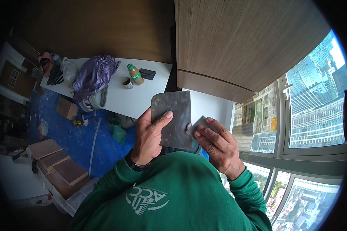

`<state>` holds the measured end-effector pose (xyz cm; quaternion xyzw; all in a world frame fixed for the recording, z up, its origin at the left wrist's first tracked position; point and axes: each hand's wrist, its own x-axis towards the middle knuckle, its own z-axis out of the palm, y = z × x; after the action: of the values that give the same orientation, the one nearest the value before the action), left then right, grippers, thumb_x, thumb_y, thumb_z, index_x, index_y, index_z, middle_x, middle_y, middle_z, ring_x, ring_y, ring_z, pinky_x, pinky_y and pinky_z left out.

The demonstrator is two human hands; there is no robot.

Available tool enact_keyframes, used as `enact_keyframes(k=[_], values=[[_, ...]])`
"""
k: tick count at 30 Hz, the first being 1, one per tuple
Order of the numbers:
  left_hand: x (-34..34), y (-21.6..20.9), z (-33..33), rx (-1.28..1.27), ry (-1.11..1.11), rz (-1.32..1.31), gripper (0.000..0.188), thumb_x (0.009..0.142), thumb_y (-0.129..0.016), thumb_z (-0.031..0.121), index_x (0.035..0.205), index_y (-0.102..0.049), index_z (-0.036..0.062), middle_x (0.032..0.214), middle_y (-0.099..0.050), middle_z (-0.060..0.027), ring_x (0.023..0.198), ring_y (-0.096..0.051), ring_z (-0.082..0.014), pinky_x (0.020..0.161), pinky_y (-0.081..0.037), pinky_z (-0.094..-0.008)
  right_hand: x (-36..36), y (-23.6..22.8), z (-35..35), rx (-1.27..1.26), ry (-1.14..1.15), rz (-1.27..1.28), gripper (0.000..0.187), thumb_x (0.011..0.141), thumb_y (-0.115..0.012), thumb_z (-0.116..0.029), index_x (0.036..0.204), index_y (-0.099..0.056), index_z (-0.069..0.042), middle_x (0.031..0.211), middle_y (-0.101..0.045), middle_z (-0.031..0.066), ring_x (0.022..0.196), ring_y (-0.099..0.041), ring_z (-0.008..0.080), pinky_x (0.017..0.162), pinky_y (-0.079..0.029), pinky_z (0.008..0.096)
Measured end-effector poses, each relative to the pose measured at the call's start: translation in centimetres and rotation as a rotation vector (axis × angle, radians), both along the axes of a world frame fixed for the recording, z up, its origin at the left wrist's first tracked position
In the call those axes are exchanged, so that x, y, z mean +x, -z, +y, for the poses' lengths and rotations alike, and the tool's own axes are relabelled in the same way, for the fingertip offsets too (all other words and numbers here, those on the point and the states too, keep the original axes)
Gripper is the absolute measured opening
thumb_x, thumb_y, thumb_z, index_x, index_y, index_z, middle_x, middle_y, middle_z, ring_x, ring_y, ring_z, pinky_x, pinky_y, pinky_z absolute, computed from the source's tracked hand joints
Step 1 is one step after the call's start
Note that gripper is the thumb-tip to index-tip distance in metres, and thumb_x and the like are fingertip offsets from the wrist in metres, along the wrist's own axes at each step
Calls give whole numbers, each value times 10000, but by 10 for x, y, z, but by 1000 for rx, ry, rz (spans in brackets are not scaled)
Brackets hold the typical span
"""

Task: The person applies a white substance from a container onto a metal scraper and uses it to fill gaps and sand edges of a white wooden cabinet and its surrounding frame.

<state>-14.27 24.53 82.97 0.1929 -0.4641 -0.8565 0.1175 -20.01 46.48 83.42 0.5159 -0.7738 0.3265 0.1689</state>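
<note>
My left hand [147, 140] is closed on the left side of a dark grey flat plate [173, 121] with rounded corners and pale smears. Its thumb presses on the face, while most of the other fingers are hidden behind. Just right of the plate, my right hand [221, 150] pinches a small grey flat scraper blade [201, 125], fingers laid over its top. The blade's lower left corner comes close to the plate's right edge. A small pale spot shows there; I cannot tell whether it is paste or a fingertip.
On a white counter [121, 98] lie a purple cloth bag [96, 75], a green-capped bottle [135, 74], a small can [127, 82] and a dark flat piece [147, 74]. Blue sheeting [71, 133] covers the floor. Wood panels [70, 169] are at left, windows [316, 92] at right.
</note>
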Motion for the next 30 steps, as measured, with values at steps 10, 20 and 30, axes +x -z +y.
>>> enact_keyframes(k=[10,20,30], values=[[-7,-3,14,-233,6,10,225,989,-647,51,1206,-636,-8,1133,-691,-64,1003,-644,-134,916,-523,-295,-8,0,7,3,-122,-7,365,757,-667,-154,1079,-741,0,1126,-679,109,1120,-642,306,938,-573,403],[-10,8,31,-443,78,9,324,1000,-638,72,1308,-601,-23,1208,-673,-91,1063,-625,-164,958,-496,-314,1,16,24,73,-79,-52,328,812,-649,-170,1092,-720,-15,1146,-658,88,1091,-633,284,919,-564,397],[-24,18,31,-97,32,-70,324,1000,-653,124,1309,-613,34,1225,-678,-102,1078,-674,-236,930,-562,-379,11,28,24,-385,-20,-274,482,838,-621,-65,1307,-605,44,1313,-582,216,1229,-582,396,1023,-526,452]])
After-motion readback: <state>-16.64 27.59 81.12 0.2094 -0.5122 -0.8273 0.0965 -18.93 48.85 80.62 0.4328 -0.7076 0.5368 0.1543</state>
